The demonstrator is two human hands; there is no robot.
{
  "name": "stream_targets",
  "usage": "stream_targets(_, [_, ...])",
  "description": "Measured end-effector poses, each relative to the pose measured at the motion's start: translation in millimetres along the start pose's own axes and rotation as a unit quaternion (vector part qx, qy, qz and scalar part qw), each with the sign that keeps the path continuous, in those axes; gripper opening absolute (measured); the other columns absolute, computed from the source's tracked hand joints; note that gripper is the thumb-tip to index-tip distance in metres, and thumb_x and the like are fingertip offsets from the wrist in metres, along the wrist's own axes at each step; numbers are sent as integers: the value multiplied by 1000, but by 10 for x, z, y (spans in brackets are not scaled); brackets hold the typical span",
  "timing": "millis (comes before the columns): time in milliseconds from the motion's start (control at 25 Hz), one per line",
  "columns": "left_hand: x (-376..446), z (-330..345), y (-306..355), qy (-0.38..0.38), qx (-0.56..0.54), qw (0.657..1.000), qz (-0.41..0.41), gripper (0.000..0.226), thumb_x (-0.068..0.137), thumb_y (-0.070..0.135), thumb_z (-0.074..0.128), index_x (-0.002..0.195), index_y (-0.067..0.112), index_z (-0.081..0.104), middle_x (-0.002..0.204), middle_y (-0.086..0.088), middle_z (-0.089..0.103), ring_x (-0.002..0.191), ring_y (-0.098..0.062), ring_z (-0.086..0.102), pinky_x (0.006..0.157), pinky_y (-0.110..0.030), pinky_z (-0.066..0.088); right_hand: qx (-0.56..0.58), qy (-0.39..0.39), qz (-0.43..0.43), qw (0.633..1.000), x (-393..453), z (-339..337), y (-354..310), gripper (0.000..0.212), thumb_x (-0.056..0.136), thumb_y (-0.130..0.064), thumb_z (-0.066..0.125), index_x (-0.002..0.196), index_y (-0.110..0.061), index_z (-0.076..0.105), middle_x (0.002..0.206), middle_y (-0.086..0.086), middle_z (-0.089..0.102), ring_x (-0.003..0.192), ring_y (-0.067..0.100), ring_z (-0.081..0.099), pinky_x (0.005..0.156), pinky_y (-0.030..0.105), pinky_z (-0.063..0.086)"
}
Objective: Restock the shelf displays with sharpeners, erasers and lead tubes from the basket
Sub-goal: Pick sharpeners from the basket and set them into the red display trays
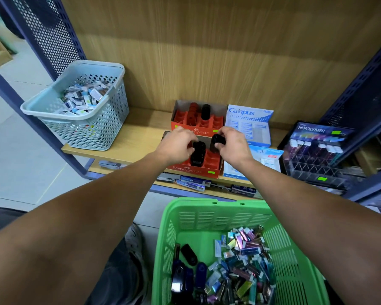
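Two red Faber-Castell display trays stand on the wooden shelf, a near one (207, 170) and a far one (180, 119) holding a red and a black sharpener. My left hand (178, 143) grips a black sharpener (198, 154) standing in the near tray. Above that tray's right side, my right hand (233, 145) holds another black sharpener (217, 142). Below, the green basket (207, 216) holds dark sharpeners at its left and several lead tubes and erasers at its right.
A grey perforated basket (86, 126) of small boxed erasers sits at the shelf's left end. A Campus eraser box (249, 124), a Pilot eraser box (268, 159) and a Hi-Polymer lead display (317, 155) fill the right. Blue metal uprights flank the shelf.
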State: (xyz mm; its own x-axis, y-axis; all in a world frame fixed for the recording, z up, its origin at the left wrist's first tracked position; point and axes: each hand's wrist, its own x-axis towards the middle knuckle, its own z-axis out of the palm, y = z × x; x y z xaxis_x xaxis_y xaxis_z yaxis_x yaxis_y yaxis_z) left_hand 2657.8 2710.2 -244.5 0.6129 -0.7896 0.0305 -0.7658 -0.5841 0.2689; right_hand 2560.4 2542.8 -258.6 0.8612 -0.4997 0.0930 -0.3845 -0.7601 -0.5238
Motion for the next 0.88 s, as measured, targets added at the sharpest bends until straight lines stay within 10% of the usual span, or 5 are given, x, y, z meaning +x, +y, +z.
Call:
stream_targets(640, [8, 216, 35, -56, 87, 994, 28, 29, 97, 21, 58, 122, 31, 69, 147, 5, 49, 133, -20, 34, 95, -42, 34, -190, -16, -49, 980, -65, 250, 48, 30, 86, -8, 65, 114, -15, 71, 118, 4, 51, 114, 26, 44, 95, 43, 44])
stream_targets(880, [-328, 143, 472, -5, 90, 995, 30, 23, 89, 16, 59, 110, 12, 67, 118, -7, 57, 116, -27, 46, 86, -42, 39, -112, 0, -82, 990, -590, 117, -71, 40, 79, -3, 54, 117, -13, 60, 115, 8, 55, 109, 32, 52, 86, 43, 48])
